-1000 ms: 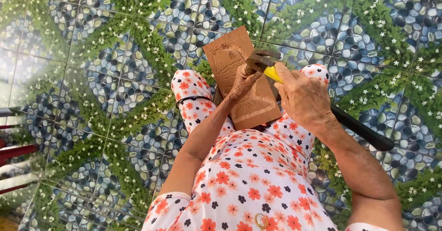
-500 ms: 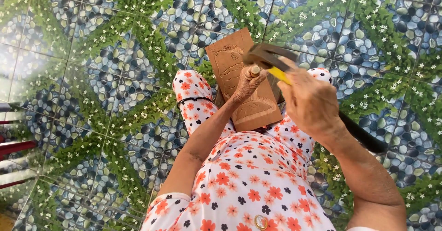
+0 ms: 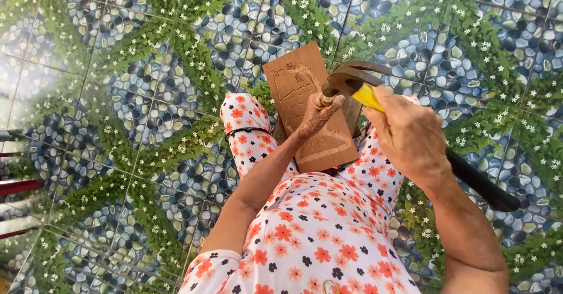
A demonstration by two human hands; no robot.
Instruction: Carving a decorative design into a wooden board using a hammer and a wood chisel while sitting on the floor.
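Head view looks straight down on a seated person in floral-print clothing, knees drawn up over a tiled floor (image 3: 117, 94) printed with pebbles and leafy vines. A wooden carving board (image 3: 305, 115), brown with a relief partly cut into it, leans propped between the knees in the middle of the scene. The left hand (image 3: 316, 118) is closed around a wooden-handled chisel (image 3: 326, 100), whose butt end sticks up just under the hammer head. The right hand (image 3: 410, 138), at the right, is wrapped tight around a claw hammer (image 3: 352, 83) with a yellow neck and a black grip that runs out to the far right.

The board looks stiff and light, likely to shift unless braced by the legs; its edges give the safest hold. The hammer looks head-heavy, best held far down the grip.

The chisel's blade is hidden behind the left hand, so where it meets the wood cannot be made out, and the carved design is hard to read.
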